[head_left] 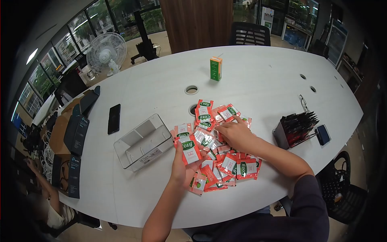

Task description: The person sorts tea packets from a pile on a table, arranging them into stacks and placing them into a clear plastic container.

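Note:
My left hand (181, 166) is closed around a few red-and-white Cozy tea sachets (188, 150), held face up with the thumb along the near side. Beneath and beside it spreads a loose pile of the same sachets (246, 168), overlapping at many angles. Over the upper right of this pile is my right hand (236, 132), palm down with its fingers apart. Its index finger reaches a sachet (228, 112) at the pile's far side; the fingertips' contact is partly hidden. A clear plastic bin (130, 147) with a divider stands left of my left hand.
A black phone (114, 119) lies left of the bin, near open dark boxes (75, 135) with cables. A green-and-orange drink carton (215, 69) stands farther back. On the right are a holder full of black pens (296, 127), another device (323, 134) and glasses (304, 103). Another person's arm (42, 179) shows at far left.

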A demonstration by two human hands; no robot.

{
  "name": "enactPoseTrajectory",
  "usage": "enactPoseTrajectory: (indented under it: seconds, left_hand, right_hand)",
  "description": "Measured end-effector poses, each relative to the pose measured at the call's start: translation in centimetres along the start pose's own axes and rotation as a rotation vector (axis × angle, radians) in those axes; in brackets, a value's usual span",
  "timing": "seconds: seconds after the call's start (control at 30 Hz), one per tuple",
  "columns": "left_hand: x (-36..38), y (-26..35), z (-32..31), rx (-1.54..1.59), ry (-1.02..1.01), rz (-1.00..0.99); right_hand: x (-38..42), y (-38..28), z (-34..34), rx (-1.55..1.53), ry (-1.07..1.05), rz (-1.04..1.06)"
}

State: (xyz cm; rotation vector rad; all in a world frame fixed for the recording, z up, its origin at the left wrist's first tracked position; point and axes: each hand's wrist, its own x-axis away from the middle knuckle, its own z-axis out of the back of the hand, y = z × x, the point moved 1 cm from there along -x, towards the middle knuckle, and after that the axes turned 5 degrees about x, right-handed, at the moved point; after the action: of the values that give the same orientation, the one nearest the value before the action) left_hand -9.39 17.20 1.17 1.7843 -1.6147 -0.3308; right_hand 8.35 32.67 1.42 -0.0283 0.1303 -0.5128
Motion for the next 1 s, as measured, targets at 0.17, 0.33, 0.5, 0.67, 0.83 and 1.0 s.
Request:
enactPoseTrajectory:
  seconds: [0.17,0.33,0.5,0.67,0.83,1.0]
  left_hand:
    - [-0.2,0.1,0.0,-0.005,-0.003,0.006]
    - [-0.2,0.1,0.2,0.008,-0.093,0.021]
    - [-0.2,-1.4,-0.1,0.085,-0.093,0.051]
    - [0.3,-1.2,0.7,-0.058,0.019,0.148]
    - [0.8,-1.3,-0.6,-0.195,0.056,0.153]
    - [0.9,-2.5,0.0,-0.414,-0.082,0.128]
  right_hand:
    - [0.6,0.1,-0.7,0.002,0.058,0.11]
    - [0.0,-0.7,1.4,-0.228,0.182,-0.009]
    - [1.4,-6.9,1.2,-0.108,0.58,0.35]
    - [1.9,-9.6,-0.4,-0.245,0.562,0.409]
    - [1.7,-8.9,0.4,-0.474,0.403,0.352]
    - [1.5,-8.3,1.3,-0.467,0.409,0.281]
